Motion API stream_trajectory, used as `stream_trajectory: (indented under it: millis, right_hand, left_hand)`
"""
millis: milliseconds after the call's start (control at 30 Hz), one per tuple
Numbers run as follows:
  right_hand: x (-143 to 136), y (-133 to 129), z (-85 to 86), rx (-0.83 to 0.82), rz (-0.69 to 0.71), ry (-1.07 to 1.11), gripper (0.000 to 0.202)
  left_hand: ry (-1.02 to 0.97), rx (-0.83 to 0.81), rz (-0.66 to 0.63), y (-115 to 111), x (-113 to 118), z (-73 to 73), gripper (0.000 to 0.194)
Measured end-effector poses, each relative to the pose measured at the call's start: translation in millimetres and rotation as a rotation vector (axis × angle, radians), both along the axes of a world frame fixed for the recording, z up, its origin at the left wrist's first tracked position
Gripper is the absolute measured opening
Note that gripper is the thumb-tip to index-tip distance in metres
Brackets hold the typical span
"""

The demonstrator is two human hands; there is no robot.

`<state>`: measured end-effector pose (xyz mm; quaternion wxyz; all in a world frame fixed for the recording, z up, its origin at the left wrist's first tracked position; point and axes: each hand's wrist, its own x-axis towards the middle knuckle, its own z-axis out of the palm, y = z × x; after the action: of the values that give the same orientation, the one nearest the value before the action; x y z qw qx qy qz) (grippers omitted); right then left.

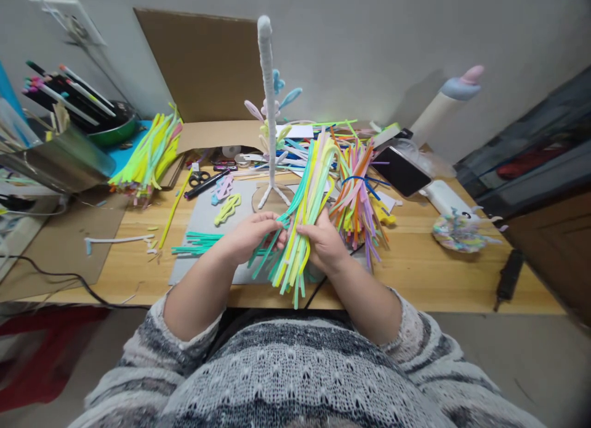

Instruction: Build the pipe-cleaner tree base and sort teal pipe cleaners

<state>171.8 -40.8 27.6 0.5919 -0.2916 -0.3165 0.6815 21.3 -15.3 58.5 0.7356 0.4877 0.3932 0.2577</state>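
A thick bundle of yellow, pink and mint pipe cleaners point(310, 200) is gripped by my right hand point(327, 243), thumb across its front. My left hand point(252, 236) pinches several teal pipe cleaners point(295, 197) at the bundle's left side. More teal stems point(196, 243) lie on the grey mat point(184, 271) behind my left wrist. Just beyond my hands stands a white wrapped stem point(268, 95) on splayed feet, with pastel loops behind it. A tied bundle of orange and purple pipe cleaners point(357, 194) is right of my right hand.
Scissors point(199, 178), a black pen point(207, 185) and small twisted shapes point(228, 209) lie at the left. A yellow-green bundle point(152, 151) is farther left. At the right are a phone point(402, 171), a white device point(446, 200) and a black tool point(509, 277).
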Motion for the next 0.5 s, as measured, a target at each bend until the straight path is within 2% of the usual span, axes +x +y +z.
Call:
stream_trajectory:
  millis: [67,100,200,300,367,500]
  right_hand:
    - [-0.9,0.9,-1.1,0.012,-0.085,-0.014,0.058]
    - [-1.5,1.4,-1.5,0.016,-0.136,-0.020,0.060]
    - [-3.0,2.6,-1.4,0.019,-0.254,-0.028,0.066]
    - [-2.1,4.1,0.2,0.015,-0.332,-0.019,0.069]
    - [1.0,5.8,1.3,0.035,-0.377,-0.017,0.070]
    - [12.4,11.7,2.3,0.088,-0.469,-0.058,0.070]
  left_hand:
    - [0.027,0.032,0.006,-3.5,2.7,-0.1,0.016]
    - [0.067,0.106,0.042,-5.9,4.6,-1.0,0.016]
    - [0.306,0.550,0.173,-14.7,9.9,-7.7,0.016]
    - [0.617,0.966,0.148,-25.2,9.6,-16.5,0.027]
    - [0.759,1.097,0.093,-32.2,4.7,-20.3,0.033]
    - [0.871,1.210,0.015,-42.6,-16.3,-19.3,0.033]
